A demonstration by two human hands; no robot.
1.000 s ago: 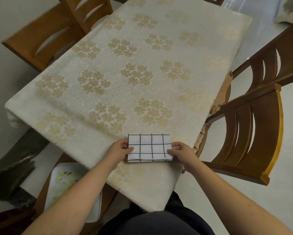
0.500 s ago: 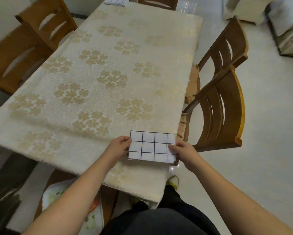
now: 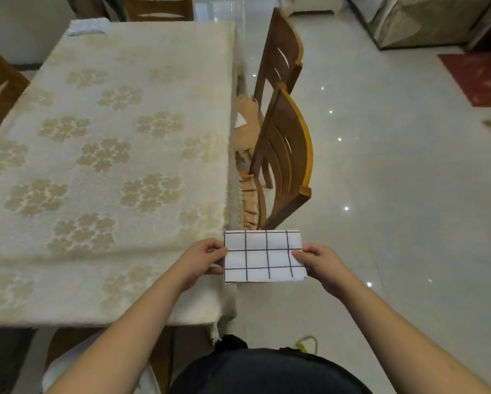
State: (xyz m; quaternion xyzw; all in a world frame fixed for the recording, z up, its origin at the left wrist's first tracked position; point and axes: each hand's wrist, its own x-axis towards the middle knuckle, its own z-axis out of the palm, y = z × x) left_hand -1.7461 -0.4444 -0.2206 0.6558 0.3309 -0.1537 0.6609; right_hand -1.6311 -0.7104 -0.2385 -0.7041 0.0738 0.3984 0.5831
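Note:
A folded white cloth with a black grid pattern (image 3: 262, 255) is held flat in the air, just past the table's near right corner and over the floor. My left hand (image 3: 203, 258) pinches its left edge, thumb on top. My right hand (image 3: 321, 263) pinches its right edge the same way. The table (image 3: 110, 166) wears a cream cloth with gold flower clusters and lies to the left of the folded cloth.
Two wooden chairs (image 3: 284, 143) stand along the table's right side, more chairs at the far end and left. Another folded grid cloth (image 3: 86, 27) lies at the table's far left corner. Glossy tiled floor (image 3: 395, 180) spreads to the right, with a red mat (image 3: 479, 76).
Both hands lifted the folded cloth off the table and carried it right, past the table's corner. The view swung right toward the open floor.

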